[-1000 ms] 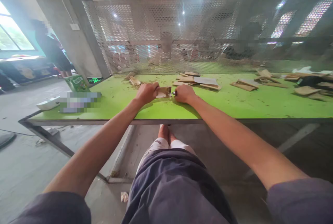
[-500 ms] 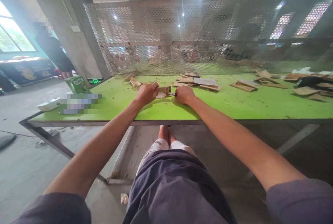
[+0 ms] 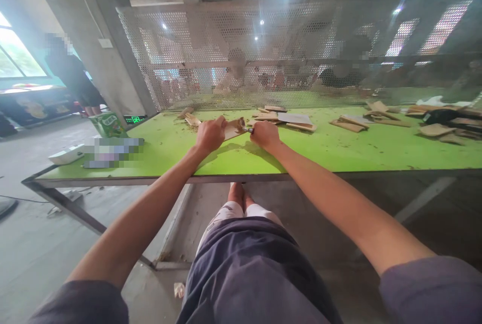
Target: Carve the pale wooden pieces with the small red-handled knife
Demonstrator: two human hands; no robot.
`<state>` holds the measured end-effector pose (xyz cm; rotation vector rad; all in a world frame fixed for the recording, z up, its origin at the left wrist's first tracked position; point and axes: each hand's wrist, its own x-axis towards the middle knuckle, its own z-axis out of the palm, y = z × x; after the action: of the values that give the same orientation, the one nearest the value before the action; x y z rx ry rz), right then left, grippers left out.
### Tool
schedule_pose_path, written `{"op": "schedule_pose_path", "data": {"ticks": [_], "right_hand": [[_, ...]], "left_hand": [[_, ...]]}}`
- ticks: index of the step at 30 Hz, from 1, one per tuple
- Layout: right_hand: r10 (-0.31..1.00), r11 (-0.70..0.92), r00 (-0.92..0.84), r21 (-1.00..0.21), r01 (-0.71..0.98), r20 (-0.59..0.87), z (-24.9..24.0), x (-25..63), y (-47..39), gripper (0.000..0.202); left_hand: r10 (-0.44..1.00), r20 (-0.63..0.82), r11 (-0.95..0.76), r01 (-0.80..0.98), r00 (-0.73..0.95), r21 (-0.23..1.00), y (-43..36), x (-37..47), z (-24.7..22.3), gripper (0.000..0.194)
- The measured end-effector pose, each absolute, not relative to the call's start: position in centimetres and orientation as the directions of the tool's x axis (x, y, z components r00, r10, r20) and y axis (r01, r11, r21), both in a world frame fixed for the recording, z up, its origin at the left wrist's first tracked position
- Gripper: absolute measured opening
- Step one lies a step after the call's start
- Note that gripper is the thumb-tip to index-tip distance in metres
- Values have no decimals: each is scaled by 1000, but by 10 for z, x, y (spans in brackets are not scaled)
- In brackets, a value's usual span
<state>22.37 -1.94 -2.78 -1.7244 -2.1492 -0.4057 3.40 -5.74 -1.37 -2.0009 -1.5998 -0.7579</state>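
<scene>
My left hand (image 3: 211, 134) is closed around one end of a pale, flat strip of wood (image 3: 232, 131), with dark brown patches at its far end. The strip is held just over the green tabletop (image 3: 226, 159). In my closed right hand (image 3: 265, 134) is a small hand tool (image 3: 249, 130) with a metal shank, its handle hidden by my fingers. The tool's tip points left and meets or nearly meets the strip's brown end; its exact shape is too small to make out. Brown crumbs lie scattered around my hands.
Wooden strips (image 3: 271, 109) and a white sheet (image 3: 295, 119) lie behind my right hand. More pieces (image 3: 350, 123) and a black object (image 3: 440, 116) are farther right. A green box (image 3: 109, 125) stands at left. A perforated metal screen (image 3: 196, 52) closes the back; a person (image 3: 71, 73) stands beyond the table.
The strip has tilted, its right end now raised and showing more pale surface. The tool has turned slightly, its tip now higher. Both hands keep their grip.
</scene>
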Motion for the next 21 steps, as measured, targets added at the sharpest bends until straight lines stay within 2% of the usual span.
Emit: {"op": "schedule_pose_path", "data": {"ticks": [9,16,18,21], "right_hand": [[861,199,-137,-76,977,490,-22,217,-27,28],[868,152,-46,-176,973,494,-20,217,-24,34],[873,122,-1,-216,969,487,-19,224,-20,35],[874,139,-8,-234,962,485,-19,235,-16,37]], "left_hand": [[705,705,-168,984,72,67,-53,38,-13,35],[779,626,-192,935,-39,297,-48,37,-13,31],[775,632,-213,929,-28,302,-47,37,-15,33],[751,661,-206,948,-6,244,-46,34,-18,33]]}}
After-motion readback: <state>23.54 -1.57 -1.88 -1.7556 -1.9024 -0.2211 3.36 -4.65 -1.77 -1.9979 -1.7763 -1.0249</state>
